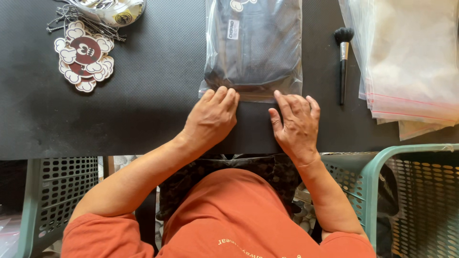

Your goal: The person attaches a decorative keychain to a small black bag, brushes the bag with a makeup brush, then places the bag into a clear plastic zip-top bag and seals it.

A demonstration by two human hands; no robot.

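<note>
Head view: clear bag [253,48] of folded dark clothing lies flat on the black mat [143,105]. Left hand [210,119] and right hand [296,122], fingers spread flat, press its near edge, gripping nothing. Likely soft, light, slippery; best held by edges.

A clear bag [253,48] holding dark folded cloth lies mid-table, with a small white rectangular label [233,29] near its upper left. A stack of empty clear bags [411,57] with red seal lines lies at the right. Round red-and-white cloud-edged tags [85,56] lie upper left.
</note>
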